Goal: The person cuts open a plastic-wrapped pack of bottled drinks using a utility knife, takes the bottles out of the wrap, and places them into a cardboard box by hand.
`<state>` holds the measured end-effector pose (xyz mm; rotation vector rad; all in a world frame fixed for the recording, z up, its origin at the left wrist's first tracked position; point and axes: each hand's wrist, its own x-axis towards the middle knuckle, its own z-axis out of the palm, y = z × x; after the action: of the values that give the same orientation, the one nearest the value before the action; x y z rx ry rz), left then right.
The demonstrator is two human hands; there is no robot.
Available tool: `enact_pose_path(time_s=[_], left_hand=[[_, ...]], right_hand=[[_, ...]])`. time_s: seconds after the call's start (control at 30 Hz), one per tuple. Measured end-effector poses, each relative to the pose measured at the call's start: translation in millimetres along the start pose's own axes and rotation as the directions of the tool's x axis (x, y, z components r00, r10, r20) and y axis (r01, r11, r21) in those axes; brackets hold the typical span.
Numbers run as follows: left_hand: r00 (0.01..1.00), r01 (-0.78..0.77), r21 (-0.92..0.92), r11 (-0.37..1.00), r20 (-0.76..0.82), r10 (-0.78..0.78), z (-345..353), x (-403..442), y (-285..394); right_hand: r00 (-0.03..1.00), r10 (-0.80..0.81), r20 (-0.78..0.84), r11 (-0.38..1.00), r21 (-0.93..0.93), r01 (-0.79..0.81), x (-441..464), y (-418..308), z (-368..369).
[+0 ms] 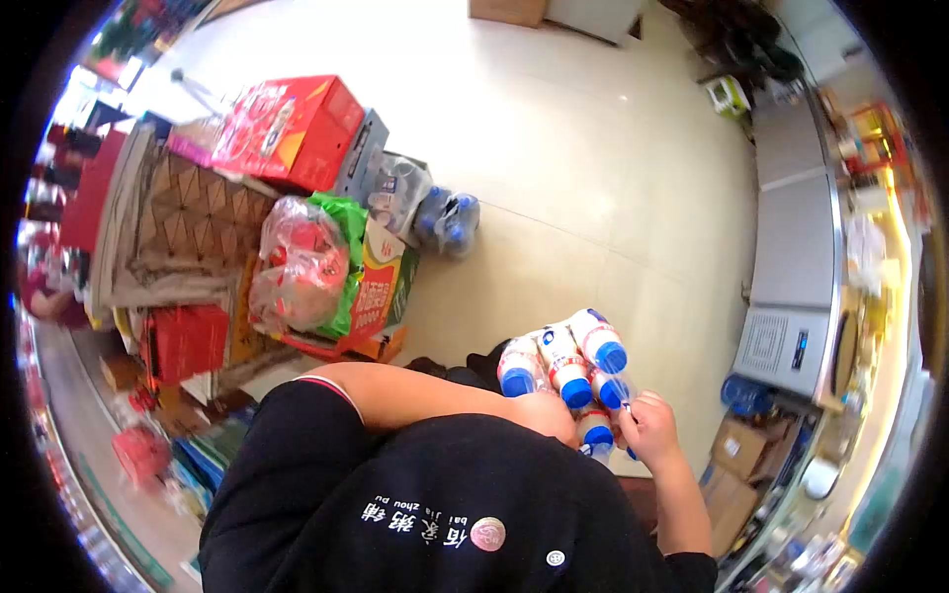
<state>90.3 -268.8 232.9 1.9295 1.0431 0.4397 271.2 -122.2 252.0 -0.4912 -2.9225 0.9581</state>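
I have the bundle of blue-capped white bottles [560,348] just beyond the shirt front, the right hand [647,429] pinching its clear plastic wrap [617,386], while the left hand [550,416] blocks my view of its near side, fingers hidden, so I can't tell how they stand. Counting from the bundle, shrink-wrapped water bottles [450,225] stand at eleven o'clock, a red carton [287,133] and a clear bag [300,269] at ten. A stainless-steel counter [794,237] flanks two o'clock, a blue water jug [746,395] three.
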Motion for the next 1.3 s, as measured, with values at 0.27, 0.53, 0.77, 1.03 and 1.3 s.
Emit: enact_pose_path(time_s=[0.27, 0.53, 0.77, 1.03, 1.3], left_hand=[[0.905, 0.063, -0.168, 0.984, -0.405, -0.127, -10.9, -2.6, -23.5], [0.775, 0.161, -0.277, 0.947, -0.559, -0.295, -24.5, -4.4, -24.2], [0.475, 0.256, -0.394, 0.883, -0.744, -0.470, -26.5, 23.6, -15.8], [0.053, 0.410, -0.489, 0.770, -0.830, -0.555, -26.8, 75.8, 18.3], [-0.158, 0.443, -0.607, 0.659, -0.777, -0.609, -62.1, 108.5, 83.1]], right_hand=[[0.906, -0.340, 0.251, 0.934, -0.019, 0.356, 119.2, 18.6, -27.8], [0.770, -0.525, 0.362, 0.844, 0.106, 0.526, 194.8, 22.0, -25.9], [0.439, -0.761, 0.477, 0.591, 0.231, 0.773, 265.9, 34.4, -20.6], [0.096, -0.831, 0.548, 0.303, 0.300, 0.905, 290.0, 10.6, -47.3], [-0.082, -0.856, 0.510, 0.139, 0.381, 0.914, 291.2, -31.8, -90.2]])
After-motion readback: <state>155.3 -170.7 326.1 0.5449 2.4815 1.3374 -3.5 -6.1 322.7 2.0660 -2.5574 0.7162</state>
